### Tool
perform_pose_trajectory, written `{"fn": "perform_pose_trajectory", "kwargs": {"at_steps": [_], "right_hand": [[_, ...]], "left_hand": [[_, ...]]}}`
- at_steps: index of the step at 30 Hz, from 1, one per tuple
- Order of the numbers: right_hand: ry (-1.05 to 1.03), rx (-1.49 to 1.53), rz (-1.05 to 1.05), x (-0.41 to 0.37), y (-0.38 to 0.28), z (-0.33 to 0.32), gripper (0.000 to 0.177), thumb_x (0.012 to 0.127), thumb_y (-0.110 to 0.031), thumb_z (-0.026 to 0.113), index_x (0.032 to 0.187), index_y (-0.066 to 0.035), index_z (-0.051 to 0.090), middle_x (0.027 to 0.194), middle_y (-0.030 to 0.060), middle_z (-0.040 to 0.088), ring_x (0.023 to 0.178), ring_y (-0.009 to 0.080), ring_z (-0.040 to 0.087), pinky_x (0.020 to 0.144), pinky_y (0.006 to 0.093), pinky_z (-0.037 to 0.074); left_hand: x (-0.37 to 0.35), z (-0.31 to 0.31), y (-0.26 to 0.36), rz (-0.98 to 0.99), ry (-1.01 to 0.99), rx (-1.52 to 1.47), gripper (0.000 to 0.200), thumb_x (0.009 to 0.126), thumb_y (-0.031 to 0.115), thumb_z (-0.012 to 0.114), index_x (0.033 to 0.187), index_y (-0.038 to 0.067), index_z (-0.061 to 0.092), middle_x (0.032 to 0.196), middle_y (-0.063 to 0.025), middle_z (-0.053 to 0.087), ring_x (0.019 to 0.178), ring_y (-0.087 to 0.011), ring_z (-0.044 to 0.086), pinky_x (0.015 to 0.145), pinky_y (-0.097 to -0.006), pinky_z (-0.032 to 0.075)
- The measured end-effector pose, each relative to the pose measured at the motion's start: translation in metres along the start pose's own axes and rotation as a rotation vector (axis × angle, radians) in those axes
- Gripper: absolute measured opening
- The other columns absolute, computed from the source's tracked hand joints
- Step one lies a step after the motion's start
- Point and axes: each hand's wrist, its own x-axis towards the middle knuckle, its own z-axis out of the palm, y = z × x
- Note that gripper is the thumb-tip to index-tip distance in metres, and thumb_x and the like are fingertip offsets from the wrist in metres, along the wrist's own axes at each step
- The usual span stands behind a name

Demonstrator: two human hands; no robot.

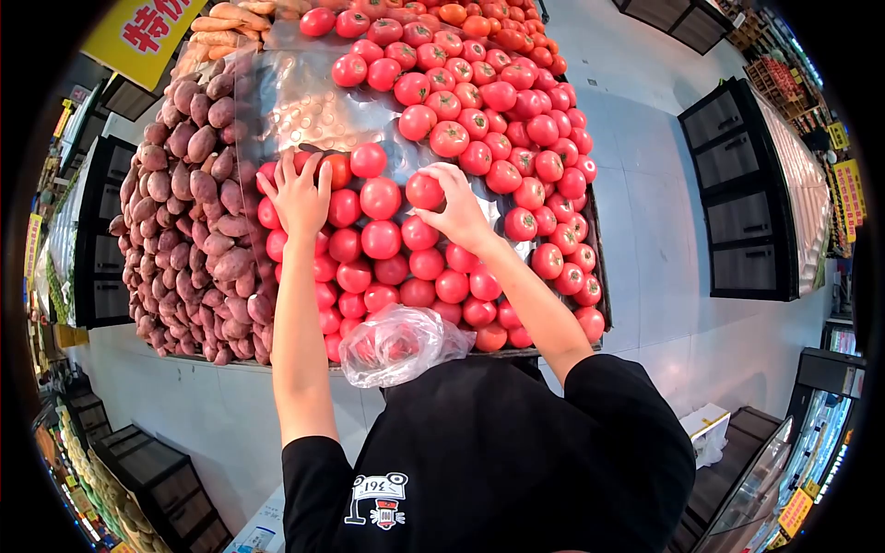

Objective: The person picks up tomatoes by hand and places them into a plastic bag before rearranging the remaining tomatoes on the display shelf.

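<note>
My right hand has its thumb and fingers around a red tomato at the back edge of the stacked tomatoes. My left hand lies with fingers spread over the tomatoes near the clear divider; one tomato is just beside its fingertips. What lies beneath that palm is hidden. Rows of smooth red tomatoes fill the space between and below both hands. A crumpled clear plastic bag rests at the front edge of the pile, close to my body.
Purple sweet potatoes are heaped left of the divider. More tomatoes with their stem ends up slope along the back and right, and carrots lie at the far left. Bare padded liner shows behind my hands. Dark cabinets stand across the aisle.
</note>
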Motion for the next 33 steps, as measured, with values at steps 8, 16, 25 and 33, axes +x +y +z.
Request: {"fn": "perform_pose_trajectory", "kwargs": {"at_steps": [8, 16, 25, 33], "right_hand": [[-0.118, -0.1, -0.055, 0.002, -0.006, 0.002, 0.064, 0.094, -0.025, 0.082, 0.151, -0.005, 0.059, 0.153, 0.0162, 0.057, 0.142, 0.0404, 0.052, 0.122, 0.0486, 0.045], [-0.037, -0.187, -0.034, -0.009, -0.006, 0.01, 0.08, 0.104, -0.038, 0.073, 0.167, -0.001, 0.039, 0.169, 0.024, 0.041, 0.157, 0.0442, 0.039, 0.13, 0.0517, 0.035], [0.304, -0.474, 0.141, -0.066, -0.001, -0.063, 0.054, 0.093, -0.027, 0.085, 0.139, -0.006, 0.067, 0.144, 0.0163, 0.062, 0.135, 0.0388, 0.057, 0.119, 0.0511, 0.045], [0.033, -0.842, 0.207, -0.13, 0.025, -0.106, 0.078, 0.087, -0.028, 0.09, 0.154, -0.008, 0.055, 0.15, 0.0151, 0.058, 0.145, 0.0388, 0.05, 0.122, 0.0531, 0.041]], "left_hand": [[0.0, 0.002, -0.001, -0.002, 0.006, -0.014, 0.043, 0.111, 0.049, 0.058, 0.142, 0.025, 0.074, 0.162, -0.0122, 0.055, 0.149, -0.0344, 0.051, 0.132, -0.0702, 0.015], [0.0, 0.007, -0.005, 0.031, 0.027, -0.03, 0.041, 0.11, 0.047, 0.06, 0.141, 0.025, 0.075, 0.161, -0.0143, 0.055, 0.151, -0.036, 0.05, 0.131, -0.0721, 0.016], [-0.001, 0.012, -0.009, 0.034, 0.022, 0.008, 0.04, 0.113, 0.046, 0.055, 0.143, 0.028, 0.073, 0.162, -0.0126, 0.054, 0.151, -0.0338, 0.05, 0.129, -0.0742, 0.017], [0.0, 0.009, -0.009, 0.015, 0.033, -0.111, 0.041, 0.11, 0.047, 0.062, 0.143, 0.026, 0.074, 0.165, -0.0129, 0.052, 0.153, -0.0355, 0.048, 0.131, -0.0738, 0.013]]}}
